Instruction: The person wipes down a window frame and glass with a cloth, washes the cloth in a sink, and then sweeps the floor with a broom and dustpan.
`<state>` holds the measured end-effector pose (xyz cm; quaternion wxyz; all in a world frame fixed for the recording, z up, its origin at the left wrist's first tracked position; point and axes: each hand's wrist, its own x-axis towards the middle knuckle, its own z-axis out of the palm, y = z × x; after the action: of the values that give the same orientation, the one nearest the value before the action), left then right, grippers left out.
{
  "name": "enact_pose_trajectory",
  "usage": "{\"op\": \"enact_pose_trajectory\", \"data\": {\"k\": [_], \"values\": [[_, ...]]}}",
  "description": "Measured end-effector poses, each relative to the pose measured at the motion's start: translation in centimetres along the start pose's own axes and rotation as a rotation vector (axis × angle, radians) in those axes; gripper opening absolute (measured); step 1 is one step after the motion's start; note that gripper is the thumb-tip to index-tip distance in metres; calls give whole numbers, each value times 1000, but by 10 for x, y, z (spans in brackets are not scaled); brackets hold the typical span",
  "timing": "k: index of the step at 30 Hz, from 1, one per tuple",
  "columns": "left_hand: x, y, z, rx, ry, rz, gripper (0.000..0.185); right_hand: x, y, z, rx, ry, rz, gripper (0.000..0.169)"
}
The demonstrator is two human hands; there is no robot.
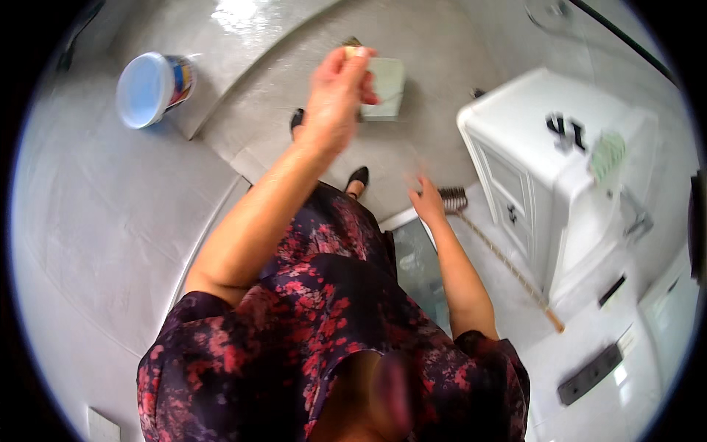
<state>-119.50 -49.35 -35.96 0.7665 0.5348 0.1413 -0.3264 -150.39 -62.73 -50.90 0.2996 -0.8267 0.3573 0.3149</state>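
My left hand (pixel 337 99) is raised in front of me, its fingers closed on a small pale-yellow object (pixel 352 52) with a darker end. Blur and the fingers keep me from telling what it is. Beyond and below that hand, a pale green box-like block (pixel 385 88) sits on the grey floor; the hand partly covers it. Lower at the right, my right hand (pixel 428 199) holds nothing, and its blurred fingers are apart. Closest to it is the dark bristled head (pixel 454 199) of a long-handled brush, whose banded handle (pixel 508 262) runs toward the lower right.
A lidded plastic bucket (pixel 146 91) stands at the left by a raised curved ledge (pixel 265 50). On the right is a white cabinet (pixel 513 182) with black fittings (pixel 564 132) and a green ribbed item (pixel 607 156) on top. A glass panel (pixel 417 259) lies beside me.
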Motion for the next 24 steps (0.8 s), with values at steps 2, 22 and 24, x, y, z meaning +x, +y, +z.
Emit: {"op": "enact_pose_trajectory", "data": {"k": [2,22,24], "values": [[-20,-15,4,102,-30,8,22,-71,120,4,-205,-96,312,58],[-81,-52,-45,1381,-23,331,26,-180,419,-135,-964,-81,455,16],[-79,-54,-48,1398,-32,363,25,-187,408,-143,-833,-121,374,17]]}}
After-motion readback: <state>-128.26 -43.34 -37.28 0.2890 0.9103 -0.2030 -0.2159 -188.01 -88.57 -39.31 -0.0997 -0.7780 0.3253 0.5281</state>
